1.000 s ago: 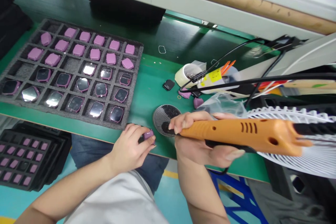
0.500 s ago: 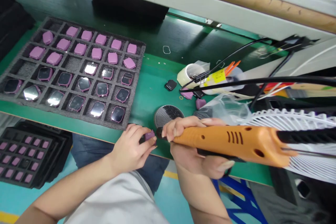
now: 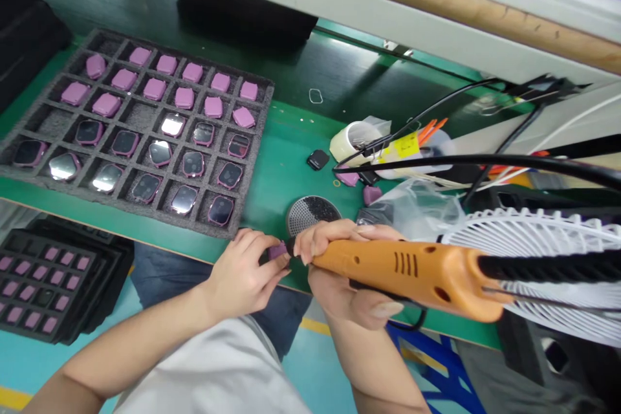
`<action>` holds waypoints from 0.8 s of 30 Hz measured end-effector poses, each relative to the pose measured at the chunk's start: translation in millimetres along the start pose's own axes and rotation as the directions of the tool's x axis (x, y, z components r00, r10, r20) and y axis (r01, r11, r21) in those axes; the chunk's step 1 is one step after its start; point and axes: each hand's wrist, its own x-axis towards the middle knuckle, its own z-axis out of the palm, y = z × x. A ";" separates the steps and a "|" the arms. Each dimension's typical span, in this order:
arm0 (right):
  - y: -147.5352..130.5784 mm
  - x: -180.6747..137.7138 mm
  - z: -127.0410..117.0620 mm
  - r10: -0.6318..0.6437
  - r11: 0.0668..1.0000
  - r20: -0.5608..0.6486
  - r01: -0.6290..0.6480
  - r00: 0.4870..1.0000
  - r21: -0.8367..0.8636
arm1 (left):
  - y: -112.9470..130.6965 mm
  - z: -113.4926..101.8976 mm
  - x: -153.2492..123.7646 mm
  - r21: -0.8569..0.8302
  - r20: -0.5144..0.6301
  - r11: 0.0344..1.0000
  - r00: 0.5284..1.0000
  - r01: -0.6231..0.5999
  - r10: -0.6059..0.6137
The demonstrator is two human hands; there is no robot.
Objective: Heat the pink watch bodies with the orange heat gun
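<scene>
My left hand (image 3: 250, 272) pinches a small purple watch case (image 3: 278, 250) near the front edge of the green bench. My right hand (image 3: 347, 265) is wrapped around an orange electric screwdriver (image 3: 402, 268), held almost level with its black front end against or right beside the watch case. Fingers hide the screwdriver's very tip and most of the case. Just behind both hands stands a round, perforated grey dish (image 3: 303, 213) with dark bits in it. To the left lies a grey foam tray (image 3: 140, 115) of purple watches, some face down, others showing dark screens.
A roll of tape (image 3: 347, 145) with small tools inside stands near a black watch case (image 3: 317, 159) and loose purple pieces (image 3: 372, 195). Black cables (image 3: 485, 162) cross on the right above a white fan guard (image 3: 543, 233). More trays (image 3: 43, 284) are stacked below, at left.
The screwdriver's rear end has swung slightly left and down in the view, with the right hand shifting a little left. The left hand keeps its pinch on the watch case.
</scene>
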 end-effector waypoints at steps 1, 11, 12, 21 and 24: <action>0.6 -0.3 0.2 0.006 1.000 0.001 -0.006 1.000 0.002 | 0.1 0.2 -0.1 0.002 0.000 1.000 1.000 0.003 -0.003; 5.7 -3.4 -7.4 0.036 0.999 0.074 -0.037 0.997 0.017 | 0.8 0.2 0.4 -0.008 0.000 1.000 1.000 0.015 -0.015; 6.0 -3.0 -8.3 0.039 0.999 0.078 -0.041 0.996 0.022 | 0.8 0.1 0.5 -0.008 -0.001 1.000 1.000 0.016 -0.016; -9.8 17.1 -24.6 -0.013 0.999 -0.129 0.008 0.992 -0.039 | -3.7 -10.8 1.1 -0.004 0.180 0.997 0.980 -0.082 0.081; -7.8 18.7 -30.1 0.011 0.999 -0.133 -0.016 0.991 -0.040 | -2.3 -10.0 1.1 0.019 0.154 0.997 0.986 -0.070 0.067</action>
